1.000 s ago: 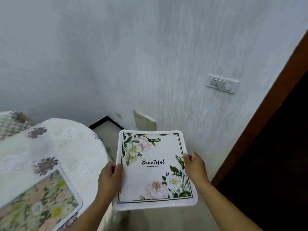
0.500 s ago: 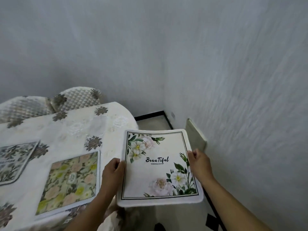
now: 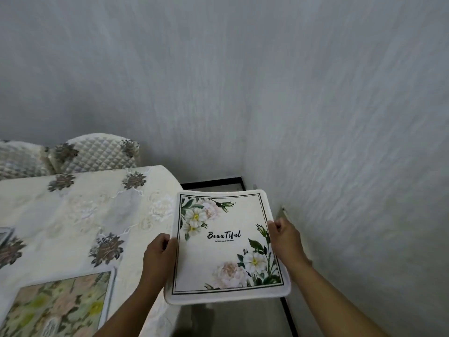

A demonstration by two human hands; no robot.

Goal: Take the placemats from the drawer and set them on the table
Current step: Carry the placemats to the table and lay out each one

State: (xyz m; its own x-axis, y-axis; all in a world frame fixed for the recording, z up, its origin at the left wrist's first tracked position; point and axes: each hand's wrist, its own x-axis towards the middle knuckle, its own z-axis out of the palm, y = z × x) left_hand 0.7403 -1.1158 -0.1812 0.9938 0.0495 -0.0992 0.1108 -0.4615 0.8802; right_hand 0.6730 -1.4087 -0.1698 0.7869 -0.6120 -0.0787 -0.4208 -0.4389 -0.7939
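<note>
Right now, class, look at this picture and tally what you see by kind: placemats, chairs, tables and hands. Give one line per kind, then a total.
Placemats: 3, the white one held, a green floral one on the table, a sliver of another at the left edge
Chairs: 2
Tables: 1
Hands: 2, left, right
Total: 8

A white rectangular fabric placemat printed with flowers and "Beautiful" is held flat in the air just beside the surface's edge. A green-and-pink floral placemat lies flat on the cloth-covered surface.
</note>
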